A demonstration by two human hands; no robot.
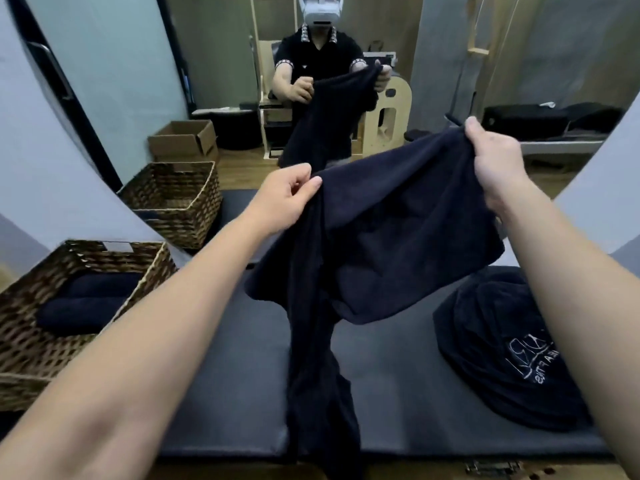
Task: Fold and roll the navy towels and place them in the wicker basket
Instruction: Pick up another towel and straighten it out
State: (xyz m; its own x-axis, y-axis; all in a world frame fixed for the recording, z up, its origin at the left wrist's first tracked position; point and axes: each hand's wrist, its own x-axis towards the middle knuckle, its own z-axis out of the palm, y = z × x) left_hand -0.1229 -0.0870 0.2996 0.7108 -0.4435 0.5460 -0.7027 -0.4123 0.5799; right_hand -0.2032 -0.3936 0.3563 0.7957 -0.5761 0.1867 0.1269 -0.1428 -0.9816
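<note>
Holding a navy towel [388, 233] up in the air, both hands pinch its top edge: the left hand [287, 199] has thumb and fingers closed on one corner, and the right hand [495, 168] is clenched round the opposite corner, gathering a bunch of cloth. Between the two grips the edge sags a little, and below them the fabric hangs unevenly. One long tail drops straight down from under the left grip and reaches past the near edge of the dark padded table [235, 375]. The part below the right grip is shorter and hangs clear of the table.

Down and to the left of the left grip, beyond the forearm, stands the wicker basket [31, 344] at the table's end. Inside it lie rolled navy towels [86, 299], side by side on the bottom; they look like two, though the dark cloth makes the count hard to settle. The basket's far wall has a handle opening in it.

Below the right grip, partly behind the right forearm, a heap of navy towels [498, 358] rests on the table, with pale stitched lettering on the top one; the words are not readable.

Beyond both grips a mirror [221, 81] shows the person with the towel held up, the basket's reflection [173, 199], and a cardboard box [183, 140] on the floor with open flaps, its contents not visible.
</note>
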